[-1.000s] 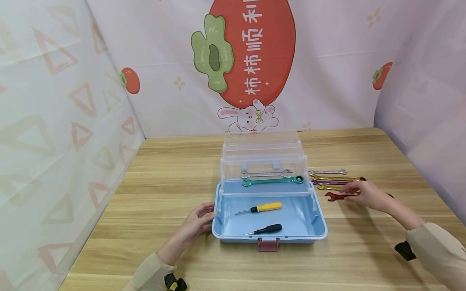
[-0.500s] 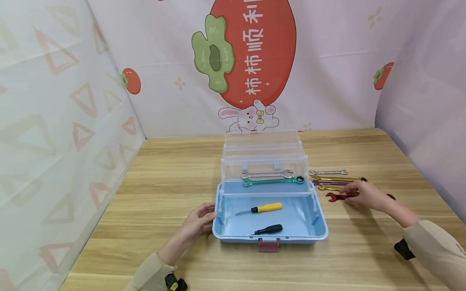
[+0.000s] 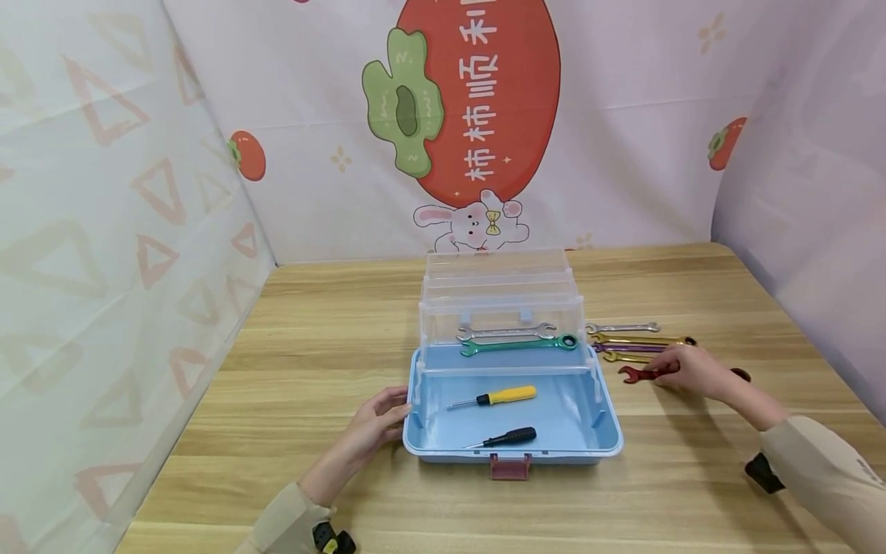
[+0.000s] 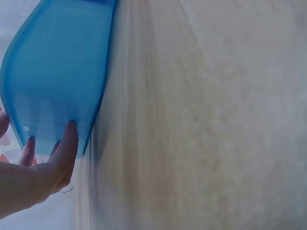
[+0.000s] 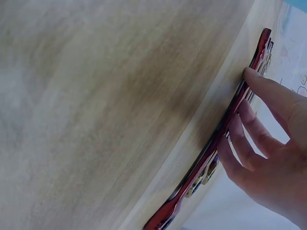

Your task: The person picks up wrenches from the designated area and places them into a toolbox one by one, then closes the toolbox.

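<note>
A red combination wrench (image 3: 633,375) is pinched between the thumb and fingers of my right hand (image 3: 697,374). In the right wrist view the wrench (image 5: 194,170) runs slantwise, with the thumb on one edge and several fingertips along the other. To the left stands a light blue toolbox (image 3: 554,415) with its clear lid raised. My left hand (image 3: 377,423) touches its left side; the left wrist view has extended fingers against the outer wall (image 4: 57,72). Inside the box lie a yellow screwdriver (image 3: 511,395) and a black screwdriver (image 3: 514,436).
A silver wrench (image 3: 508,333) and a green wrench (image 3: 515,345) lie in the toolbox's raised clear tray. Beyond my right hand, a silver wrench (image 3: 623,328), a gold wrench (image 3: 640,339), a purple wrench (image 3: 626,348) and a shorter gold wrench (image 3: 623,357) lie on the wooden table (image 3: 311,338).
The red wrench shifts and tilts slightly in my right hand, while the right forearm moves a little. My left hand and the toolbox stay in place.
</note>
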`<state>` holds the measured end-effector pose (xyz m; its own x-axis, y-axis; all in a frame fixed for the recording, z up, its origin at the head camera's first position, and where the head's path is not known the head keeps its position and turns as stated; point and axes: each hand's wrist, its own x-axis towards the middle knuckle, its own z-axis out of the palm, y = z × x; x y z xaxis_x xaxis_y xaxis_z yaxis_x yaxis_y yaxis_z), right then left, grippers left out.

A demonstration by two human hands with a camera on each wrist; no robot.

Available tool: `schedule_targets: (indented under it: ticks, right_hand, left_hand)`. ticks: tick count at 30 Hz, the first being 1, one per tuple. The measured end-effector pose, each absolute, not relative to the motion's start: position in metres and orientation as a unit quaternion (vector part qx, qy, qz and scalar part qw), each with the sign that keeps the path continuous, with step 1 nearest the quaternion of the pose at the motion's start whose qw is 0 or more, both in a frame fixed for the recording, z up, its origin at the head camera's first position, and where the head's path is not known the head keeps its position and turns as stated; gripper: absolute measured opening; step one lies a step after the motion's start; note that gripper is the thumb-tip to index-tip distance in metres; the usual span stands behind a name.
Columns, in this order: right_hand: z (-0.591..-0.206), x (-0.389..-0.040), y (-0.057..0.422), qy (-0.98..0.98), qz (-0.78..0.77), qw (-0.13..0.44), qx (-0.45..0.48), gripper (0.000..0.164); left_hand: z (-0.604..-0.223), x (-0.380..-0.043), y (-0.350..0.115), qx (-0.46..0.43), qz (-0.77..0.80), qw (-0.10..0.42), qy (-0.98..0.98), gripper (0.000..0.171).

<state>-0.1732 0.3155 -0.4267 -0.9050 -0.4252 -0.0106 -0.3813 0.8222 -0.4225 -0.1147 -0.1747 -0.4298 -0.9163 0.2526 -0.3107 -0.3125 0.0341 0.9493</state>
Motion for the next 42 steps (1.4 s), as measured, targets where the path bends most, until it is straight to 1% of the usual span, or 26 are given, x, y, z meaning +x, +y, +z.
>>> schedule_targets:
  ticks: [8,22,42]
  right_hand:
    - [-0.428,-0.1739,0.3167,0.949,-0.225,0.056,-0.216,0.011]
    - [-0.4274,-0.1786,0.3184,0.939,-0.244,0.094,-0.223,0.012]
    - [-0.4259,-0.177,0.3214,0.91,-0.3,0.103,-0.266,0.014]
  left_hand:
    - [-0.4302,-0.1148,-0.1746,-0.016,0.701,0.202,0.684,0.05]
    - [-0.4316,-0.1157,-0.1745,-0.027,0.7,0.199,0.686,0.051]
    - [-0.4303,-0.1155,-0.1742,-0.026,0.699,0.2,0.686,0.05]
